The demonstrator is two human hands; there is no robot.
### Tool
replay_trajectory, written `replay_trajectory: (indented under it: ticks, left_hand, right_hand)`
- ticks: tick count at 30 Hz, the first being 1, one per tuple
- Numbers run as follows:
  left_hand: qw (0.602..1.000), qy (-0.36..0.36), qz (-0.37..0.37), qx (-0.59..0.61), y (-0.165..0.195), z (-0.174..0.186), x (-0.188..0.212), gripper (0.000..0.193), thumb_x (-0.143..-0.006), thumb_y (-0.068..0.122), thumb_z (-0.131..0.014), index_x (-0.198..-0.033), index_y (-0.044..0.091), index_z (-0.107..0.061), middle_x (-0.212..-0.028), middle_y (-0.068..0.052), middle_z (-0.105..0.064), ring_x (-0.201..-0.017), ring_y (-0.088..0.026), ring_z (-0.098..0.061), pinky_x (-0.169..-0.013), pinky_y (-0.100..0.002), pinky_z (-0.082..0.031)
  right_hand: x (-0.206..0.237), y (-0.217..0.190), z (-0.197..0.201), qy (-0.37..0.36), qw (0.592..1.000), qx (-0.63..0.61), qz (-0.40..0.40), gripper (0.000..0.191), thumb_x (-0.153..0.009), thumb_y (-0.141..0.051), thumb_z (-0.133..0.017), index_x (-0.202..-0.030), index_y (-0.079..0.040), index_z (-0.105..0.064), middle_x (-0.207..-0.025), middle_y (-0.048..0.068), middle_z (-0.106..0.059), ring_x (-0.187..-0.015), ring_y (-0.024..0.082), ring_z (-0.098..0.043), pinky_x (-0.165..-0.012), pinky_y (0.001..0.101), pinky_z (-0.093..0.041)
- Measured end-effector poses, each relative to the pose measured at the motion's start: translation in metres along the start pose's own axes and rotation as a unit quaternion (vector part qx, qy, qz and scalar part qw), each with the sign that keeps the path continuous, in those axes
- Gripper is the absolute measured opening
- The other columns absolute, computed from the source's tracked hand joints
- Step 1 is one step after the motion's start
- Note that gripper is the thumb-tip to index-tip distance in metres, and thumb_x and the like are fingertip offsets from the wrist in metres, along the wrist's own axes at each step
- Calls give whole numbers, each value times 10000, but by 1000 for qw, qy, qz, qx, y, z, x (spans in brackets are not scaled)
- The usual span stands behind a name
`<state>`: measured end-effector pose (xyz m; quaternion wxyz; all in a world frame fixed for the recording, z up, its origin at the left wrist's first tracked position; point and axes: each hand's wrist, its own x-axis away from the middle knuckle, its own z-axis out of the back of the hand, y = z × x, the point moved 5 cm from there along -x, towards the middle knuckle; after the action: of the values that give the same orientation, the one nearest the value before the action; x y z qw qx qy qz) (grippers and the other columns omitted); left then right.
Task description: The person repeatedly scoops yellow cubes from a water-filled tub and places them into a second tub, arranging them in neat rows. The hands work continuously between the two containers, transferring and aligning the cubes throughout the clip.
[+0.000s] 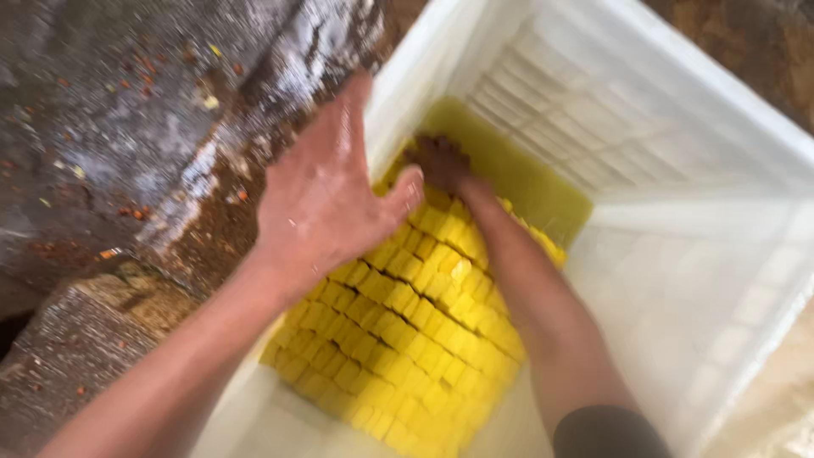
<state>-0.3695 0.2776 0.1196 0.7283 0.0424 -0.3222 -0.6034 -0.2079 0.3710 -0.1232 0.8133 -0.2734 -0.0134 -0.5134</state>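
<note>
I see a large white ribbed plastic crate (678, 127) on wet, stained ground (110, 127), holding packed yellow cubes (407, 339) in yellowish liquid (526, 178). My left hand (326, 199) rests spread on the rim; my right hand (441, 161) presses, fingers splayed, among the far cubes.

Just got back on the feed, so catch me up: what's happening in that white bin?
A person is working with both bare hands inside a white plastic crate that is tilted on a wet, dirty floor. The crate holds tightly packed rows of small yellow cubes with yellowish liquid pooled at the far end. The left hand rests open against the crate's rim, above the cubes. The right hand reaches deep to the far end of the cubes, at the liquid's edge.
</note>
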Motion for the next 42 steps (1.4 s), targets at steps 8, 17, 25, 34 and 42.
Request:
replay_trajectory:
  ticks: [8,17,25,34,42]
  left_hand:
    - [894,193,-398,72,76,-94,-11,337,-1027,214,-640,-1348,127,-582,-1314,-102,-607,-1345,-304,-536,-1158,-511,-423]
    - [940,-195,-231,-159,54,-242,-140,627,-927,636,-479,-1488,356,-495,-1591,-95,-395,-1497,-370,-291,-1210,-676,-100]
    - [906,-193,-315,-208,26,-277,-131,736,-910,722,-483,-1499,282,-508,-1582,-89,-451,-1496,-357,-337,-1205,-645,-152]
    - [893,-219,-316,-233,17,-297,-133,897,-899,751,-450,-1633,248,-339,-1704,-113,-282,-1594,-352,-171,-1264,-628,10]
    - [886,-56,-455,-65,56,-289,-91,736,-900,575,-596,-1493,151,-499,-1500,-158,-530,-1419,-405,-414,-1202,-520,-304]
  right_hand:
    - [87,68,54,-85,968,-217,-97,545,-868,-441,-608,-1292,-100,-636,-1368,160,-670,-1260,318,-619,-1046,447,-487]
    - [139,56,34,-137,949,-64,-276,699,-987,-614,-417,-1602,-296,-328,-1617,190,-329,-1470,407,-338,-1216,470,-285]
    - [154,66,13,-145,950,-70,-268,676,-1014,-664,-367,-1588,-308,-370,-1599,135,-436,-1465,416,-410,-1198,605,-361]
    - [156,75,7,-141,959,-48,-242,656,-1002,-559,-368,-1590,-280,-287,-1658,112,-271,-1498,418,-256,-1162,678,-182]
    - [189,82,145,-111,984,56,-125,619,-1035,-481,-509,-1542,-146,-394,-1489,235,-471,-1348,422,-464,-1078,533,-378]
